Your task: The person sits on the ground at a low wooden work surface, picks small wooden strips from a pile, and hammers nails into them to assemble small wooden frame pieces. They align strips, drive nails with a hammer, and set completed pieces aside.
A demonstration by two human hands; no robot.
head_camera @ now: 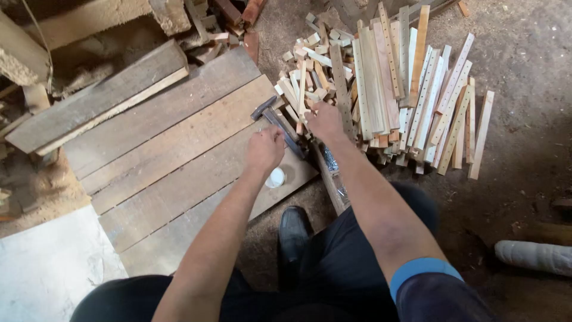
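A: Left hand [264, 149] is down on the plank platform [173, 155], close to its right edge, fingers curled in. It sits right beside the handle of the hammer [279, 122], but whether it's actually gripping that handle I cannot tell from here.

B: And the hammer itself?

A: Lying on the boards at the right edge, head pointing up toward the far corner, handle running down toward the hand. Handy spot, I'd say, within reach of both arms.

B: Right hand?

A: Right hand [325, 121] is into the near end of the pile of wooden slats [405, 95], fingers closed around a short wood piece [300, 122] there, as far as I can judge. The pile lies on the dirt floor [524, 53] just off the platform's right edge, long drilled slats on the outside, short offcuts nearest the boards.

B: Any containers?

A: A small round white lid or cup [275, 177] on the boards under the left wrist, contents not visible. And a clear bag [333, 164] beside the platform edge; what's inside is too small to tell.
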